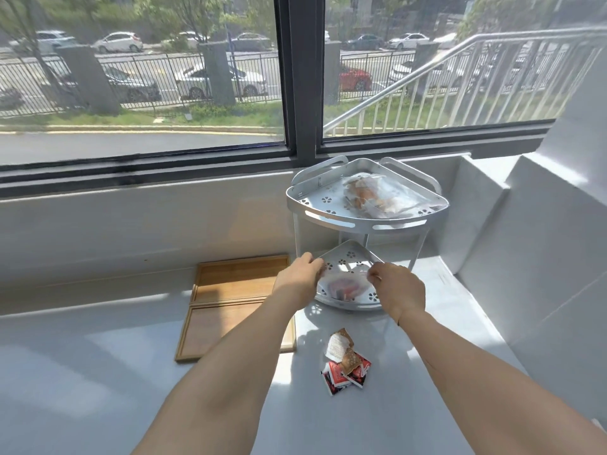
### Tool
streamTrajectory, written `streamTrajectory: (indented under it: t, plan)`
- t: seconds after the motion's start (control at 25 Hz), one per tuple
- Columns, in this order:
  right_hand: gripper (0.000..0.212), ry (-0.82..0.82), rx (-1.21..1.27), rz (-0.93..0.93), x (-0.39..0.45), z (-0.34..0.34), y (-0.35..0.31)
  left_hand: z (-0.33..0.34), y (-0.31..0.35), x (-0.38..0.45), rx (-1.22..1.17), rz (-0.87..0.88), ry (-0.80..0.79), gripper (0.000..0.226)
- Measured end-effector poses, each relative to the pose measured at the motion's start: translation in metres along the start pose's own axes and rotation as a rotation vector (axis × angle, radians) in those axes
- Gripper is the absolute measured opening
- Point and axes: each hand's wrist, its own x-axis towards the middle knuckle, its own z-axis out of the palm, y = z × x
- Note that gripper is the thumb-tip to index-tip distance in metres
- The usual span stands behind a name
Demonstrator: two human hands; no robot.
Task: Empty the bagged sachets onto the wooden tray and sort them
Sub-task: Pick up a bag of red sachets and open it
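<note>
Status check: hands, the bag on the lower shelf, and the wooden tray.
Left hand and right hand pinching clear bag on rack's lower shelf. Wooden tray bare. Loose sachets on counter, off tray.

Head cam — wide, fwd and down, close over counter (98, 372) toward window (141, 77).

Clear bag (343, 285) with red and dark sachets inside, lying on lower shelf of white corner rack (364, 221), pinched at both top corners. Second clear bag (377, 197), orange-brown contents, flat on top shelf. Loose sachets (345, 364) piled on tabletop: red-white-black ones, brown ones, one white. Wooden tray (236, 297), two shallow compartments, flat left of rack, bare.
</note>
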Motion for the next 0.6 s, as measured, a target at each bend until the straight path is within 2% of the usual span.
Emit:
streamTrajectory:
  t: [0.16, 0.4, 0.6]
  plan:
    - [0.016, 0.055, 0.182, 0.012, -0.025, -0.013, -0.008, -0.008, -0.002, -0.035, -0.128, 0.014, 0.200, 0.012]
    - [0.006, 0.007, 0.561, -0.071, -0.083, -0.014, -0.034, -0.016, -0.027, -0.111, -0.589, -0.052, 0.255, 0.009]
    - [0.019, -0.117, 0.736, -0.170, -0.159, 0.010, -0.062, -0.004, -0.065, -0.207, -0.755, -0.102, 0.308, 0.015]
